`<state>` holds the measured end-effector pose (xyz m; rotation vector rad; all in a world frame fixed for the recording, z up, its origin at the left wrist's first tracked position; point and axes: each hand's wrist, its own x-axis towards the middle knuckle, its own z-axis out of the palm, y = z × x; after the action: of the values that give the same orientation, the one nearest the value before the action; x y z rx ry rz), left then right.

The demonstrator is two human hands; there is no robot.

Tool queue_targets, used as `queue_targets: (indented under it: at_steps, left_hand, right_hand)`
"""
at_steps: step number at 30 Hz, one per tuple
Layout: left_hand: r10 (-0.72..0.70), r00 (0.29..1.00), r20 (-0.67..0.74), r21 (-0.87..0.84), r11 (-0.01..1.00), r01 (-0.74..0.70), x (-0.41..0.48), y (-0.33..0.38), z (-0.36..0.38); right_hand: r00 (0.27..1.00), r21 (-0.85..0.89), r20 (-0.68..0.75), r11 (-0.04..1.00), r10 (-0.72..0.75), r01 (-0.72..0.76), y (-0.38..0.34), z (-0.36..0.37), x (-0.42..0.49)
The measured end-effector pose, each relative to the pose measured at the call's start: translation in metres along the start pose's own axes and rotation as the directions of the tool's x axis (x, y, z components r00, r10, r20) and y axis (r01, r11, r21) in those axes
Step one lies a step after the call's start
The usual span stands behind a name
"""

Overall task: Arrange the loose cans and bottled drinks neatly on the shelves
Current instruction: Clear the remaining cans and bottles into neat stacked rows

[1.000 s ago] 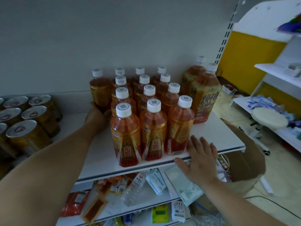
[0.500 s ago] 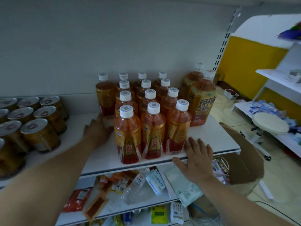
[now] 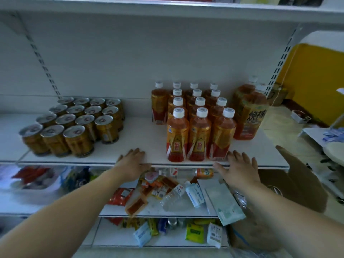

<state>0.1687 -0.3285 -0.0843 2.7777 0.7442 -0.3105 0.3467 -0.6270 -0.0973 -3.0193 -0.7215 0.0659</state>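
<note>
Leftmost on the white shelf [image 3: 145, 131] stands a block of gold cans [image 3: 74, 125], packed in tight rows with their silver tops showing. Bare shelf lies between them and the bottles. The person's left hand [image 3: 133, 162] rests flat on the shelf's front edge, fingers [image 3: 137, 152] spread and holding nothing, well apart from the cans and just left of the front bottles. To its right the small orange bottles [image 3: 199, 123] stand upright with white caps, in three neat columns reaching back to the wall, and one more bottle [image 3: 158, 105] stands alone beside the back-left corner of that block. The right hand [image 3: 240, 168] lies palm down on the front edge just right of the front row, its fingers [image 3: 236, 155] open and empty. Farther right, two big bottles [image 3: 249, 112] of the same amber drink stand one behind the other, close to the small ones. Below, a lower shelf [image 3: 158, 213] carries loose packets and a clear bottle lying on its side.
</note>
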Motion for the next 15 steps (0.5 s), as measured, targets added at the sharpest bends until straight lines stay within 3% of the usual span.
queue_targets:
  at_steps: [7, 15]
  left_hand:
    - [0.005, 1.000, 0.005, -0.060, 0.998, -0.005, -0.066, -0.039, -0.002]
    - [-0.063, 0.996, -0.069, -0.120, 0.991, 0.055, -0.186, -0.123, -0.017]
  right_hand:
    - [0.999, -0.016, -0.009, 0.999, 0.033, -0.033, -0.045, -0.022, -0.044]
    - [0.987, -0.018, -0.045, 0.988, -0.156, 0.155, -0.172, -0.046, -0.118]
